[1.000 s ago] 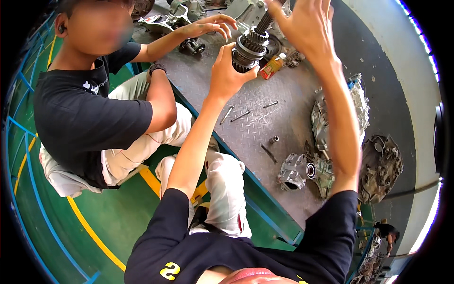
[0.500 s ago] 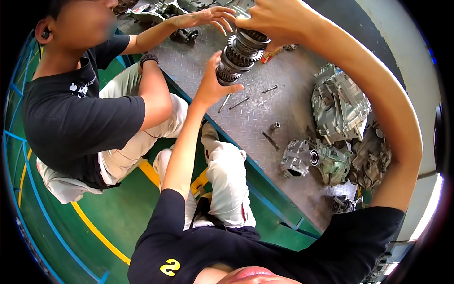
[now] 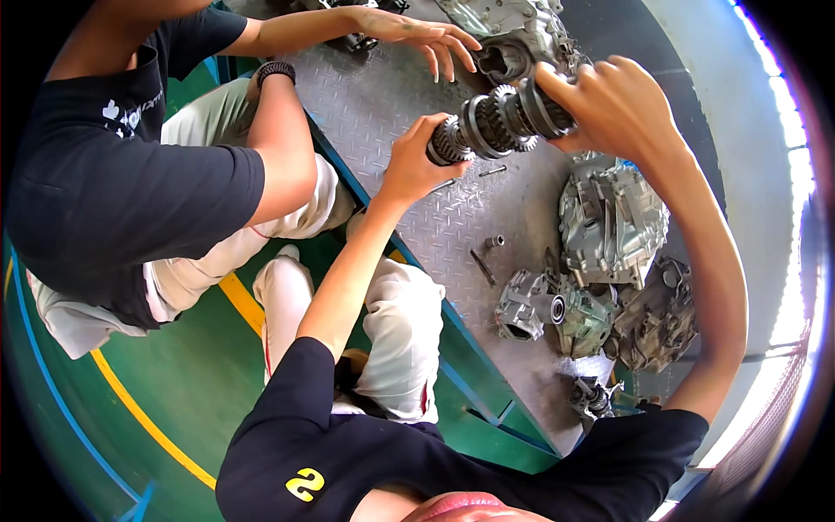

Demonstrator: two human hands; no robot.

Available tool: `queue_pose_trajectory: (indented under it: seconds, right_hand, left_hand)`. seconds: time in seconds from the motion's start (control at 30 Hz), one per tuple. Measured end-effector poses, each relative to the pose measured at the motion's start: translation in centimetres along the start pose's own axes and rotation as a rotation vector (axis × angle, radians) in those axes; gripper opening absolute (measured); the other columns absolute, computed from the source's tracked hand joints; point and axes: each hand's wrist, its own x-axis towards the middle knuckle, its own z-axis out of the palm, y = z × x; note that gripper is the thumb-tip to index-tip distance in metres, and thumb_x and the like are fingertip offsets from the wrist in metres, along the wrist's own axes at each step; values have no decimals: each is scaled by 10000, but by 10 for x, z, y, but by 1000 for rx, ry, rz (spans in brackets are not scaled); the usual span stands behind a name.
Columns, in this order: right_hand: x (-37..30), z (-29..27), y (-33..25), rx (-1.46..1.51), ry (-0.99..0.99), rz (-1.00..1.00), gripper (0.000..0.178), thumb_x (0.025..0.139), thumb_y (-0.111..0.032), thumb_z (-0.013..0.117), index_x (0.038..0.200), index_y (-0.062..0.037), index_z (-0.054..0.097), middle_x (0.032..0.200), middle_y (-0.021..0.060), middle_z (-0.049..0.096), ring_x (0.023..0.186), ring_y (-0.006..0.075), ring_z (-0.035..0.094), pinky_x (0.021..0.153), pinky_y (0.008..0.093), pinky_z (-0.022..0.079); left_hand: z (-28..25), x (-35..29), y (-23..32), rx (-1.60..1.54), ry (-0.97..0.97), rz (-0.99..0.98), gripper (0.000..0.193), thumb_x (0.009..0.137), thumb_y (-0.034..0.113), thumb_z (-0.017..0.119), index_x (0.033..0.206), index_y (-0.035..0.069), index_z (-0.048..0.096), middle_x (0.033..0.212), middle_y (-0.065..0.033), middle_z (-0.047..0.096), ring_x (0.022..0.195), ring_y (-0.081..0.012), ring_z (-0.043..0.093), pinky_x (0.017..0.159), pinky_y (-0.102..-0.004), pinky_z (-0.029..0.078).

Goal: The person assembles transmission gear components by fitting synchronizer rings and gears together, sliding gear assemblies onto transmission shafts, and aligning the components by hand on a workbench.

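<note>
A dark metal gear shaft [image 3: 496, 122], stacked with several toothed gears and rings, is held up above the workbench between my two hands. My left hand [image 3: 417, 161] wraps round its lower left end. Round the other end, at the upper right, my right hand [image 3: 613, 104] is closed, its fingers partly hiding the last gear. The shaft lies tilted, its right end a little farther off. A co-worker's open hand [image 3: 426, 39] reaches out just beyond the shaft, apart from it. Behind it stands a grey housing with a round opening [image 3: 504, 59].
The steel workbench [image 3: 522, 200] carries a large ribbed gearbox housing [image 3: 613, 222], a smaller casting [image 3: 526, 304], a greenish casting [image 3: 587, 322] and a brown-stained one [image 3: 657, 317]. A socket [image 3: 495, 241] and a bolt [image 3: 492, 170] lie loose. The co-worker [image 3: 130, 174] sits at my left.
The gear shaft has swung from steep to flatter, its far end moving right and nearer with my right hand. The housing with the round opening shows more fully. The co-worker's hand appears farther right.
</note>
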Motion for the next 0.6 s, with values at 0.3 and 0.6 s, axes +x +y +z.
queue_pose_trajectory:
  seconds: [0.3, 0.6]
  right_hand:
    - [-4, 4, 1, -17, -24, -31, 637, 681, -518, 803, 1101, -134, 517, 594, 86, 626, 570, 293, 657, 555, 363, 493]
    - [-1, 3, 2, 0, -48, -23, 706, 672, -529, 809, 1188, -139, 526, 620, 90, 634, 605, 286, 668, 573, 376, 493]
  left_hand:
    - [3, 2, 6, -7, -82, -51, 840, 648, 324, 915, 1342, 109, 493, 1174, -151, 659, 1073, -310, 657, 945, -398, 501]
    - [-4, -31, -55, -57, -50, -160, 646, 691, 314, 858, 1225, 106, 559, 1039, -149, 686, 907, -348, 694, 819, -427, 540]
